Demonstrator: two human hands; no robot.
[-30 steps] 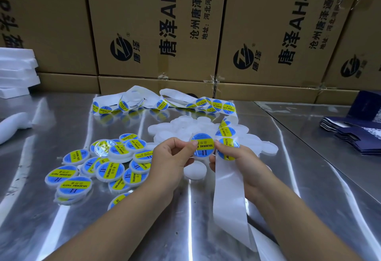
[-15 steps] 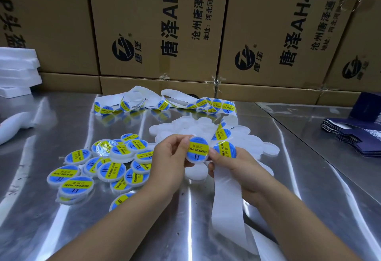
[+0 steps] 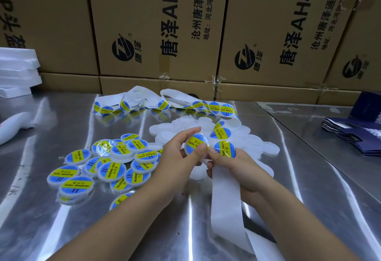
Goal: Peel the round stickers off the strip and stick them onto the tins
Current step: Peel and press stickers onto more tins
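The left hand (image 3: 175, 157) grips a tin (image 3: 196, 144); at its 3 o'clock the right hand (image 3: 239, 168) pinches the strip (image 3: 225, 199). At 9 o'clock lie labelled tins (image 3: 111, 170).

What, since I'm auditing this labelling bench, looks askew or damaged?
Nothing looks damaged. The white sticker strip lies in tangled loops at the back, and the labelled blue-and-yellow round tins sit in a loose overlapping heap.
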